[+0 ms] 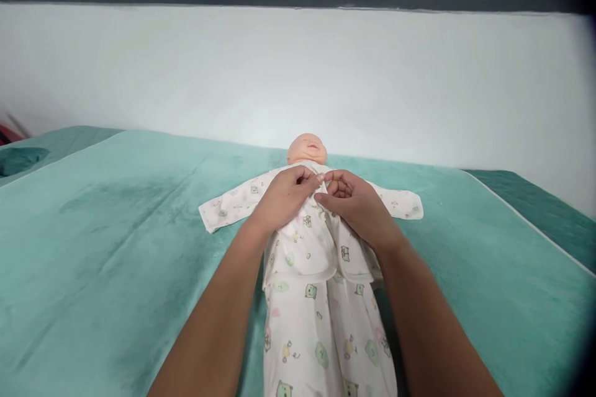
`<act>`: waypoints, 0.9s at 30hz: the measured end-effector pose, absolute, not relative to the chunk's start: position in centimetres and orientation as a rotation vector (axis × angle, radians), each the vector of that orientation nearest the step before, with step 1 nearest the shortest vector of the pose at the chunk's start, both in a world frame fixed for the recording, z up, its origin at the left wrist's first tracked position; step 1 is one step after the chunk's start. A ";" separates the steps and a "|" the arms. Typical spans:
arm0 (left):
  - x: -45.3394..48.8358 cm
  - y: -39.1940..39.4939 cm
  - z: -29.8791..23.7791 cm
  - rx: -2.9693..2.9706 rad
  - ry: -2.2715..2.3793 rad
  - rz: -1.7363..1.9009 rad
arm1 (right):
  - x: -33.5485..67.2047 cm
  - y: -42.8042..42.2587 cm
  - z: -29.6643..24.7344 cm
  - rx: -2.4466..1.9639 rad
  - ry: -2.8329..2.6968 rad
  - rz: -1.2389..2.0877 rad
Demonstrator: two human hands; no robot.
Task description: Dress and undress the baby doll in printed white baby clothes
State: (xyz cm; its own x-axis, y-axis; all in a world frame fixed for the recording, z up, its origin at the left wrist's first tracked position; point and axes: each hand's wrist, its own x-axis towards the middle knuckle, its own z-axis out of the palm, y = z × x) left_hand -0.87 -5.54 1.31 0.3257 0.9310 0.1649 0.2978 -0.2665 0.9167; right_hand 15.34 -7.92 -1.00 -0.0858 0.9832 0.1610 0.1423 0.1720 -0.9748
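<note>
A baby doll (306,149) lies on its back, head away from me, dressed in a white printed jacket (298,248) and matching pants (321,347). The jacket's sleeves spread out to both sides. On the chest, my left hand (291,194) is closed, thumb and fingers pinching the jacket's front edge. Close beside it, my right hand (356,201) is also closed, its fingertips at the same front edge near the collar. The fingers cover the exact spot being gripped. Below the hands, the jacket's rounded lower edges overlap the top of the pants.
A teal plush blanket (116,248) with a pale border lies under the doll. Behind the doll's head rises a white wall (298,74) with a dark band along the top. A dark green cloth bundle (21,160) sits at the far left.
</note>
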 end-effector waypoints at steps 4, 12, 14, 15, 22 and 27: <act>-0.9 -5.5 1.2 1.720 1.100 0.928 | 14.7 -8.1 -0.8 -1.218 -1.475 0.967; -1.6 -5.1 0.9 1.544 0.961 0.938 | 14.5 -8.1 -0.9 -1.154 -1.500 0.962; -1.7 -5.1 0.9 1.494 0.937 0.942 | 14.6 -8.1 -0.9 -1.144 -1.499 0.965; -1.8 -5.1 0.9 1.475 0.931 0.941 | 14.6 -8.1 -0.9 -1.141 -1.500 0.970; -1.7 -5.1 0.9 1.405 0.867 0.947 | 14.5 -8.1 -0.9 -1.145 -1.487 0.965; -1.3 -5.1 0.9 1.492 0.965 0.953 | 14.5 -8.2 -0.8 -1.131 -1.469 1.004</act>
State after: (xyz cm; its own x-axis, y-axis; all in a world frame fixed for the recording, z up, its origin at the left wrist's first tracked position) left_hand -1.33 -5.09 0.95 0.3525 0.9333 0.0685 0.0798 -0.1029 0.9915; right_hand 14.53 -8.21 -0.80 -0.0772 0.9743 0.2118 0.1562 0.2216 -0.9625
